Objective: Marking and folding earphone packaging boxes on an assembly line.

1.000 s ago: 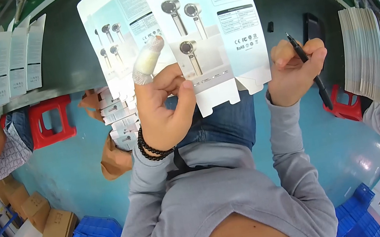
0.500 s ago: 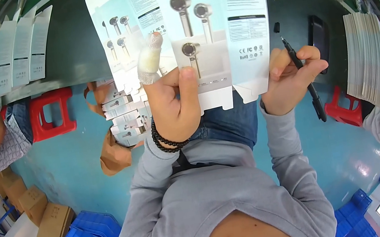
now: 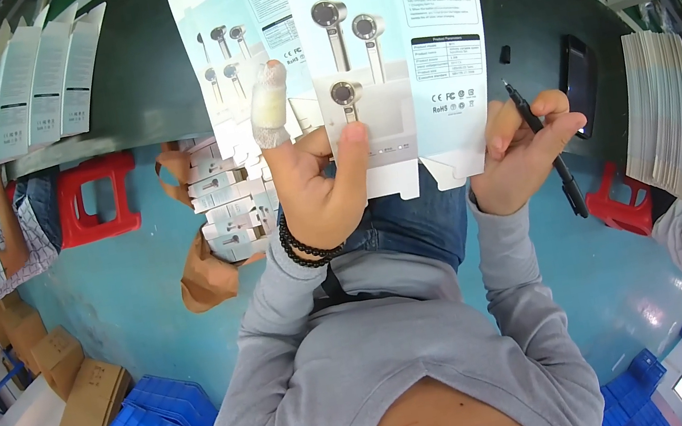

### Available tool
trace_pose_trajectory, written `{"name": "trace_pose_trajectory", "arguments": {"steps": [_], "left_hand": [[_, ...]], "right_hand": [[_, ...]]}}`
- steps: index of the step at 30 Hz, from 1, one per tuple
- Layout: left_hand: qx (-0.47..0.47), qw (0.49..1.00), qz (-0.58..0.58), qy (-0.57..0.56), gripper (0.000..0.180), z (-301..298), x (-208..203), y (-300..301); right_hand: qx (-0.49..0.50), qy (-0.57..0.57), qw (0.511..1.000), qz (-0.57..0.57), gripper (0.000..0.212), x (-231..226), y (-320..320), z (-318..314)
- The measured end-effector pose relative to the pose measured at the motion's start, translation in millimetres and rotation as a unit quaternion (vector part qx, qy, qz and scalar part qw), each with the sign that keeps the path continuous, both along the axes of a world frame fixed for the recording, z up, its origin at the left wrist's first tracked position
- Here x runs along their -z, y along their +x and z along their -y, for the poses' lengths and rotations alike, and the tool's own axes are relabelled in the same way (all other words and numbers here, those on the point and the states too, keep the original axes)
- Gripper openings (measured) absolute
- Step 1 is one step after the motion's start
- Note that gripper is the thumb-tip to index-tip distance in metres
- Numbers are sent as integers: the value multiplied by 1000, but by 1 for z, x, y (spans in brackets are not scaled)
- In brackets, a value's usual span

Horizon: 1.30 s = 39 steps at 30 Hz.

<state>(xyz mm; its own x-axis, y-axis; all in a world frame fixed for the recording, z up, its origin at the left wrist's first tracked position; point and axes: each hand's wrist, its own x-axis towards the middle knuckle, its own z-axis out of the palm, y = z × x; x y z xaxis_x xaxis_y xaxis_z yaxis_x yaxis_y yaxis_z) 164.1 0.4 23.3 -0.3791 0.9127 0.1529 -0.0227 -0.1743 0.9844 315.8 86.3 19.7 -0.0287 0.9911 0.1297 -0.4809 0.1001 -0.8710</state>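
The flat light-blue carton blank (image 3: 395, 50), printed with pictures of a handheld dryer, is being held up over the dark surface (image 3: 146, 74), in front of the person's chest. The left hand (image 3: 315, 190) is rising from a grey sleeve, wrist bent back, a black bead bracelet (image 3: 304, 249) sitting just below it. Its thumb is pressing on the front of the blank near the lower edge, while a bandaged finger (image 3: 268, 108) is standing straight up against the sheet's left side; the other fingers are going behind the blank, so it is clamped between thumb and fingers. The right hand (image 3: 521, 156) is sitting at the blank's lower right corner, curled closed around a black pen (image 3: 546, 147) that is slanting down and to the right, its fingertips touching the blank's edge.

Compared with a moment ago, the blank is sitting a little more square to the view and the left thumb has slid up onto its front; the pen hand has come in closer to the blank's corner.

Behind the blank's left edge, more blanks of the same print are peeking out. Left of the blank, a row of white cartons (image 3: 32, 93) is lying on the surface. Below and left, a red stool (image 3: 95, 200) is standing on the blue floor, and a stack of white sheets (image 3: 663, 114) is lying far to the right.
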Motion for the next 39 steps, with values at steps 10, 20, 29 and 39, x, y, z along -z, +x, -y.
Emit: {"name": "trace_pose_trajectory", "arguments": {"steps": [10,20,29,39], "left_hand": [[-112,983,-13,144,55,-11,9,-3],[-238,963,-118,53,50,-4,6,-71],[-283,865,-410,-59,46,-4,14,-87],[99,987,-47,-121,42,11,14,-23]], "right_hand": [[-28,2,1000,7,43,0,3,2],[-72,54,988,127,21,-8,-5,-22],[-140,136,916,351,29,20,-24,-22],[-122,183,882,417,27,20,-30,-21]]}}
